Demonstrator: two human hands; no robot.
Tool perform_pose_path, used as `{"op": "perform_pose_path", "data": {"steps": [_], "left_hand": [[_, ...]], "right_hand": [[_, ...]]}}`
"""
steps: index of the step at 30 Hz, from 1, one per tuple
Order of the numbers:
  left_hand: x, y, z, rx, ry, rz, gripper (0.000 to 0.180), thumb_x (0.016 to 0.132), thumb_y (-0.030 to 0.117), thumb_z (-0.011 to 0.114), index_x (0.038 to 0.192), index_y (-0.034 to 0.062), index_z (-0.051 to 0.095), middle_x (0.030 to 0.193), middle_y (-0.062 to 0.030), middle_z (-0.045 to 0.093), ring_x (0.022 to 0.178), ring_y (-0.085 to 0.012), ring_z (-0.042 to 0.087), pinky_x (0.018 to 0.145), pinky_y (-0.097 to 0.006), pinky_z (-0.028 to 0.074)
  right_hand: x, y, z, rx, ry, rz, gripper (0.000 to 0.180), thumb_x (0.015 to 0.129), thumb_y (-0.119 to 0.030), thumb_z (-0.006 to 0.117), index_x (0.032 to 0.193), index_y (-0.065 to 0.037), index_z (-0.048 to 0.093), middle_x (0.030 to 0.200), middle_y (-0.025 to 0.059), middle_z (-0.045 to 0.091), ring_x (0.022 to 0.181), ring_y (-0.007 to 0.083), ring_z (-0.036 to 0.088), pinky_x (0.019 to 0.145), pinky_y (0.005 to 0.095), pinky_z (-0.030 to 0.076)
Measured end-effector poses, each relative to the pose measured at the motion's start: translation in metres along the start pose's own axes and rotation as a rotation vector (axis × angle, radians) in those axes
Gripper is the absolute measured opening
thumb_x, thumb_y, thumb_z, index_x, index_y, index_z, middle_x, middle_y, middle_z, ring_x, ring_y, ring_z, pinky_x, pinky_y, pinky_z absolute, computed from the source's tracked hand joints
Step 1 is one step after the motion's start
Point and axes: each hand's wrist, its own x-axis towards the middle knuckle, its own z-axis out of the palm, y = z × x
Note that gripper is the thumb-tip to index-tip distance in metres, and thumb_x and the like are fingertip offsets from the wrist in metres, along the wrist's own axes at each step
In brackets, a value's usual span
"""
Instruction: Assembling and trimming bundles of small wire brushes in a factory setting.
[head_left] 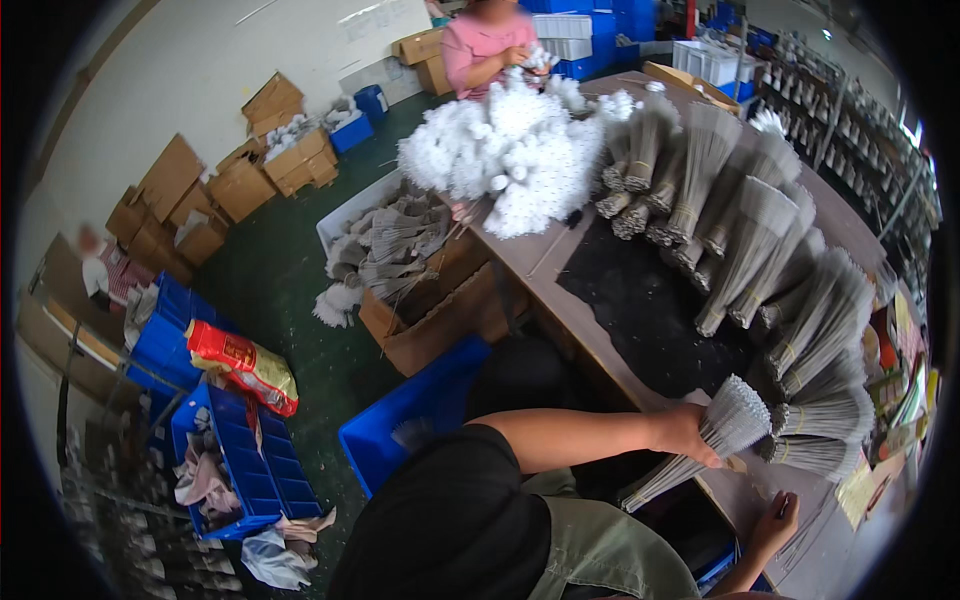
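My left hand [685, 435] is wrapped round a bundle of thin wire stems [735, 425], held tilted over the table's near edge. Its pale, fanned-out heads point up and right, and the bare ends point down and left. My right hand [778, 522] is low over the table to the right, fingers curled; what it holds, if anything, cannot be made out. A few loose thin wires [803, 530] lie beside it. Many similar tied bundles [755, 245] are lined up in a curve along the far right side of the table.
A black mat [640, 310] covers part of the brown table [530, 250]. Fluffy white brushes [510, 150] are heaped at the far end, by a person in pink [480, 50]. Left of the table stand a cardboard box [440, 330] and a blue bin [400, 420].
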Motion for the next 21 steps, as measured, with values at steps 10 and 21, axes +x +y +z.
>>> {"op": "perform_pose_path", "data": {"steps": [10,21], "left_hand": [[0.016,-0.020,0.008,-0.004,0.097,0.102,0.053,0.057,0.022,0.085,0.102,0.0024,0.066,0.097,-0.0136,0.070,0.093,-0.0253,0.066,0.086,-0.035,0.049],[0.005,-0.019,0.013,-0.042,0.072,0.048,0.062,0.051,0.020,0.090,0.105,0.0016,0.065,0.100,-0.0120,0.070,0.097,-0.0243,0.065,0.089,-0.034,0.048]], "right_hand": [[0.019,0.047,0.020,-0.025,0.049,-0.159,0.017,0.094,-0.014,0.057,0.091,0.003,0.057,0.073,0.0242,0.055,0.060,0.0391,0.048,0.057,0.0426,0.042],[-0.003,0.012,-0.002,-0.438,-0.037,0.003,0.026,0.087,-0.028,0.062,0.091,-0.002,0.069,0.074,0.0210,0.066,0.063,0.0361,0.063,0.057,0.0450,0.050]]}}
